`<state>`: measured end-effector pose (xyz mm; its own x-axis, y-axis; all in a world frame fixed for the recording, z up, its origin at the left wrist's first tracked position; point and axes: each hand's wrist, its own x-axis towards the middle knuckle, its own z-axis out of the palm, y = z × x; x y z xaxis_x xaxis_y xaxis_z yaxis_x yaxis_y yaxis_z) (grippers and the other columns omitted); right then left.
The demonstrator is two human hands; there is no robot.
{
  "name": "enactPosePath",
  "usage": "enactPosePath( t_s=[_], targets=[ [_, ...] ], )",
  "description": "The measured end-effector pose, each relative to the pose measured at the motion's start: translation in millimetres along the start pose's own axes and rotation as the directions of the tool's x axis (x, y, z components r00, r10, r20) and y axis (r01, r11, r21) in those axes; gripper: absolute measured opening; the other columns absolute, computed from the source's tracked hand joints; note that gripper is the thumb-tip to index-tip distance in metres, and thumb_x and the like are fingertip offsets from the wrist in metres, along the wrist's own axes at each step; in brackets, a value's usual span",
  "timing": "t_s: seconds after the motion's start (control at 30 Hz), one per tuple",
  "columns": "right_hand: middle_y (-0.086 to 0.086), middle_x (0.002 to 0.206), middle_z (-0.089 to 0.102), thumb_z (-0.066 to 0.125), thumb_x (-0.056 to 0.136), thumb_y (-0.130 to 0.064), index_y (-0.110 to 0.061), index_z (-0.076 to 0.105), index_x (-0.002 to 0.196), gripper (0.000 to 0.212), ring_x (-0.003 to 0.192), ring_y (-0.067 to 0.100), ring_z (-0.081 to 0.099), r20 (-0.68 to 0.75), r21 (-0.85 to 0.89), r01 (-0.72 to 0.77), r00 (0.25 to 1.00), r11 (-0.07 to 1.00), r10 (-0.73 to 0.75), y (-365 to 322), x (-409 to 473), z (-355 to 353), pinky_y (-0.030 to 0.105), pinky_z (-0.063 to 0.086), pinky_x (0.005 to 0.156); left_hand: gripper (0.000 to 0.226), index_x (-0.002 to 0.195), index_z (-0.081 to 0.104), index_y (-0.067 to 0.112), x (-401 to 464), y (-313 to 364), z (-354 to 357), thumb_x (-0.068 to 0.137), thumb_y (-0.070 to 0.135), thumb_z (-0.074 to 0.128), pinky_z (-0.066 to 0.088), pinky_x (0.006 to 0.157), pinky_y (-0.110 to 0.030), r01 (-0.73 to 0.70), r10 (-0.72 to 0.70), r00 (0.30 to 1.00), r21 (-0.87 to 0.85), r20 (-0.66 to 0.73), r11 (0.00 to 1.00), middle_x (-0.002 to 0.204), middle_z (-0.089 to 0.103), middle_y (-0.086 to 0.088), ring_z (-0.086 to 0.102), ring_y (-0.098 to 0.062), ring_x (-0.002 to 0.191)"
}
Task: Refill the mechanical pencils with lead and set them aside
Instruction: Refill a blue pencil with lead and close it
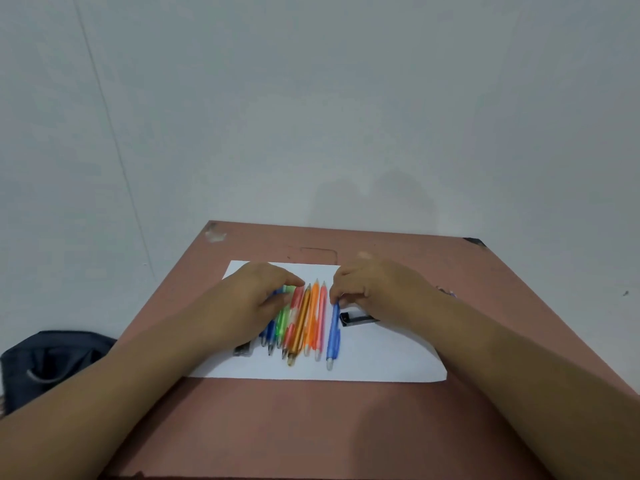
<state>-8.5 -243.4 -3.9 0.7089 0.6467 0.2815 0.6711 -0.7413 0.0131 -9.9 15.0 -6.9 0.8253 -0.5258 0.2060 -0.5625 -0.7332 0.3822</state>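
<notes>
A row of bright plastic mechanical pencils (301, 320) — blue, green, red, orange and pink — lies side by side on a white sheet of paper (381, 362) on the reddish-brown counter (311, 427). Each pencil's long way runs from near the person to far away, so they look like fence posts lying down.

The left hand (249, 303) rests on top of the left end of the row, fingers bent over the blue and green ones. I cannot tell if it really grips any. The right hand (374, 289) is just to the right of the row, and its fingertips pinch the far end of one blue see-through pencil (334, 332) that lies a little apart from the rest.

A small black lead case (356, 319) lies just beside that pencil, under the right hand. So the right hand is nearer to both — it probably lifts the blue pencil first.

A dark bag (52, 362) sits off the counter on the left.
</notes>
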Motion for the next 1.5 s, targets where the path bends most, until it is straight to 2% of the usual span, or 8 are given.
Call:
enactPosePath(
  t_s=[0.13, 0.3, 0.43, 0.57, 0.73, 0.97, 1.13, 1.5],
  targets=[
    [-0.010, 0.100, 0.070, 0.076, 0.089, -0.016, -0.027, 0.074, 0.099, 0.015, 0.087, 0.007, 0.047, -0.064, -0.041, 0.034, 0.997, 0.999, -0.036, 6.1, -6.3, 8.2, 0.034, 0.054, 0.062, 0.032, 0.132, 0.056, 0.041, 0.6, 4.5, -0.6, 0.103, 0.030, 0.049, 0.038, 0.104, -0.025, -0.033, 0.031, 0.998, -0.043, -0.047, 0.999, 0.138, 0.053, 0.020, 0.042, 0.001, 0.126],
    [-0.011, 0.093, 0.069, 0.069, 0.091, -0.006, -0.024, 0.073, 0.094, 0.018, 0.084, 0.011, 0.047, -0.178, 0.015, -0.010, 0.984, 1.000, 0.013, 15.3, -14.5, 8.5, 0.024, 0.043, 0.068, 0.033, 0.127, 0.053, 0.051, 3.4, 11.6, -5.9, 0.101, 0.031, 0.054, 0.041, 0.110, -0.032, -0.068, 0.065, 0.997, -0.069, -0.043, 0.995, 0.138, 0.050, 0.026, 0.043, 0.001, 0.128],
    [-0.022, 0.083, 0.063, 0.063, 0.093, -0.007, -0.026, 0.071, 0.086, 0.021, 0.086, 0.011, 0.056, -0.225, 0.350, -0.249, 0.913, 0.903, 0.340, 11.9, -13.6, 2.5, 0.028, 0.046, 0.078, 0.043, 0.129, 0.048, 0.057, 13.5, 21.0, -8.8, 0.096, 0.033, 0.063, 0.034, 0.097, -0.007, -0.175, 0.173, 0.984, -0.080, -0.038, 0.981, 0.123, 0.040, 0.049, 0.035, 0.025, 0.115],
    [-0.012, 0.087, 0.069, 0.064, 0.093, -0.007, -0.036, 0.070, 0.081, 0.032, 0.085, 0.010, 0.061, -0.157, 0.695, -0.329, 0.798, 0.640, 0.581, -2.3, -7.8, -5.3, 0.026, 0.047, 0.076, 0.036, 0.118, 0.056, 0.054, 24.2, 36.6, -4.2, 0.089, 0.039, 0.069, 0.038, 0.081, 0.000, -0.233, 0.184, 0.964, -0.279, -0.190, 0.932, 0.111, 0.049, 0.055, 0.046, 0.021, 0.108],
    [-0.014, 0.091, 0.071, 0.064, 0.097, -0.013, -0.035, 0.072, 0.087, 0.025, 0.083, -0.002, 0.063, -0.032, 0.769, -0.360, 0.803, 0.528, 0.595, -13.7, 8.6, -12.9, 0.020, 0.048, 0.074, 0.018, 0.104, 0.069, 0.041, 48.6, 41.8, 3.4, 0.092, 0.047, 0.057, 0.053, 0.090, -0.033, -0.193, 0.035, 0.962, -0.586, -0.269, 0.787, 0.105, 0.070, 0.019, 0.065, -0.008, 0.101],
    [-0.007, 0.094, 0.075, 0.065, 0.098, -0.019, -0.033, 0.074, 0.106, 0.019, 0.076, 0.007, 0.063, -0.178, 0.902, -0.182, 0.668, 0.391, 0.723, -21.0, 22.2, -45.0, 0.025, 0.058, 0.071, 0.016, 0.106, 0.058, 0.031, 62.1, 33.3, 6.4, 0.100, 0.041, 0.046, 0.036, 0.060, -0.018, -0.125, -0.003, 0.902, -0.267, -0.431, 0.956, 0.081, 0.057, 0.016, 0.054, -0.004, 0.074],
    [-0.008, 0.085, 0.074, 0.067, 0.096, -0.014, -0.025, 0.076, 0.100, 0.015, 0.072, 0.002, 0.066, -0.201, 0.903, -0.168, 0.649, 0.396, 0.733, -32.1, 22.8, -30.8, 0.019, 0.056, 0.070, 0.025, 0.122, 0.064, 0.028, 60.9, 18.0, 16.9, 0.101, 0.033, 0.051, 0.041, 0.070, -0.017, -0.158, 0.054, 0.908, -0.222, -0.416, 0.962, 0.092, 0.059, 0.022, 0.057, -0.001, 0.086],
    [-0.010, 0.079, 0.073, 0.068, 0.095, -0.018, -0.032, 0.074, 0.083, 0.019, 0.075, 0.008, 0.066, -0.234, 0.878, -0.266, 0.489, 0.399, 0.840, -12.9, 23.4, -12.6, 0.030, 0.060, 0.078, 0.012, 0.100, 0.063, 0.028, 68.3, 4.6, 21.4, 0.100, 0.031, 0.052, 0.042, 0.063, -0.026, -0.113, 0.051, 0.947, -0.179, -0.317, 0.977, 0.079, 0.056, 0.012, 0.052, -0.008, 0.072]
  ],
)
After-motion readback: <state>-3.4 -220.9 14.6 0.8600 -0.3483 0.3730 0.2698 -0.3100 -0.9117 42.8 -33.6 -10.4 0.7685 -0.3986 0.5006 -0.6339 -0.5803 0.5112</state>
